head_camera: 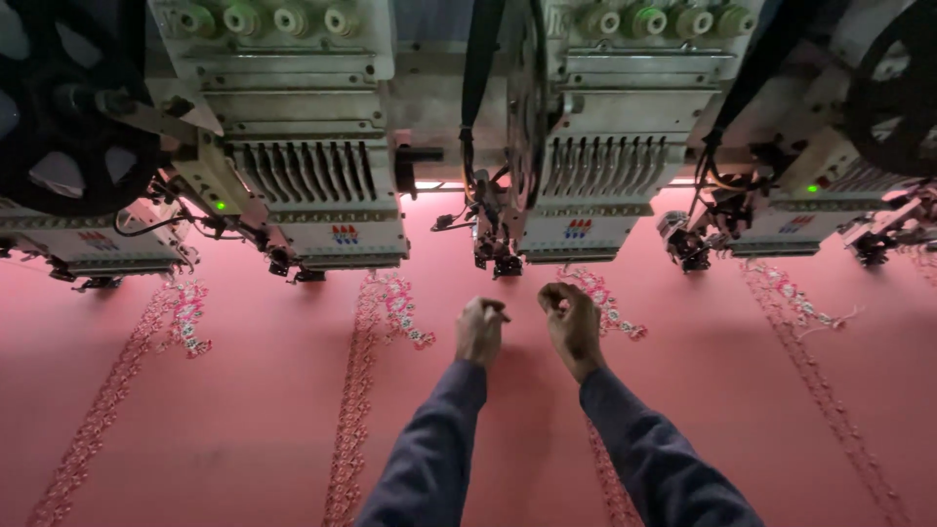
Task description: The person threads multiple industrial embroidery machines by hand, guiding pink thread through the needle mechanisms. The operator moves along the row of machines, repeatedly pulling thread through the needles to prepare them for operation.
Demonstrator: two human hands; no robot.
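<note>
Both my arms, in dark blue sleeves, reach forward over a stretched pink fabric (244, 410). My left hand (480, 330) has its fingers curled in a loose fist, just below the needle area (506, 263) of an embroidery machine head (595, 176). My right hand (572, 324) is pinched shut beside it, right next to an embroidered floral strip (605, 303). Whether a thread runs between my fingers is too fine to see.
Several embroidery machine heads (312, 185) hang in a row above the fabric, with green lights (221, 205) lit. Embroidered strips (356, 390) run down the fabric under each head. Dark wheels (59, 127) sit at the far left and right.
</note>
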